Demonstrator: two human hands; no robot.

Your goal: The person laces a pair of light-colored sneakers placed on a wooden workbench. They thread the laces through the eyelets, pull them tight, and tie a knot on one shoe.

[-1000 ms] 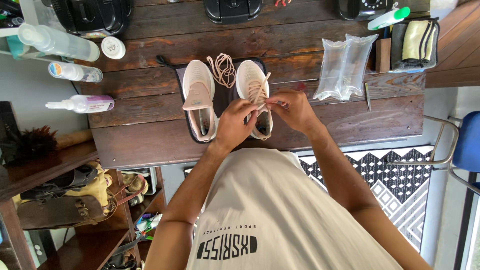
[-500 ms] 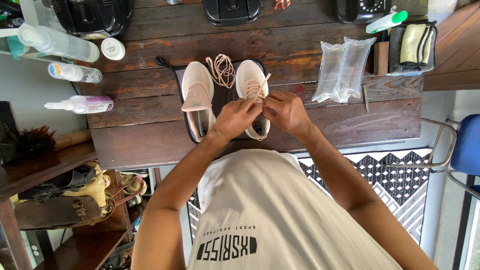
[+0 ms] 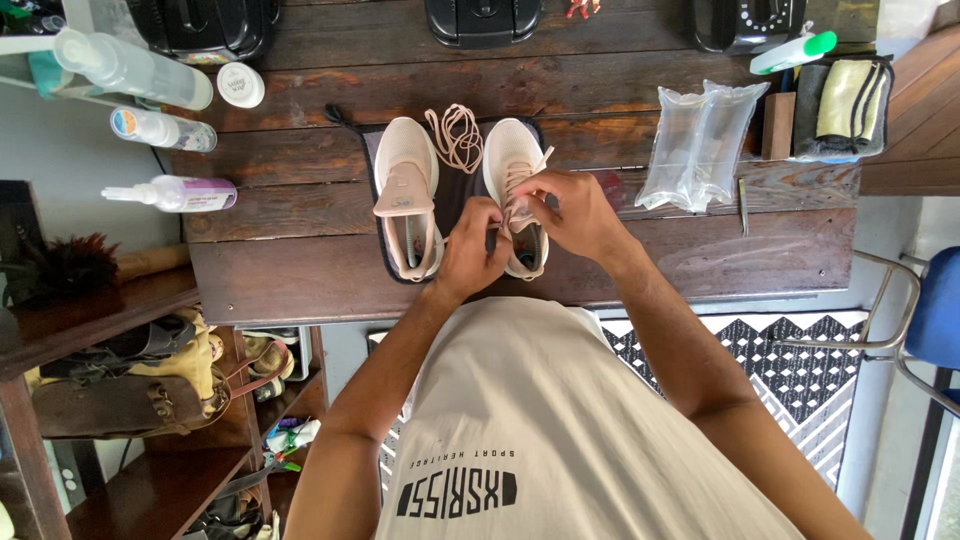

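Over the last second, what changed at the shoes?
Both hands drew closer together over the right shoe: the right hand slid left toward the left hand, both pinching its lace. The left shoe, the loose lace and the bottles stayed put.

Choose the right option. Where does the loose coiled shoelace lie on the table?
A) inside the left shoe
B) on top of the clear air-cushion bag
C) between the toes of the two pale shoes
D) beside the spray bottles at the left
C: the loose coiled shoelace lies on the dark mat between the toe of the left shoe and that of the right shoe, on which both hands work.
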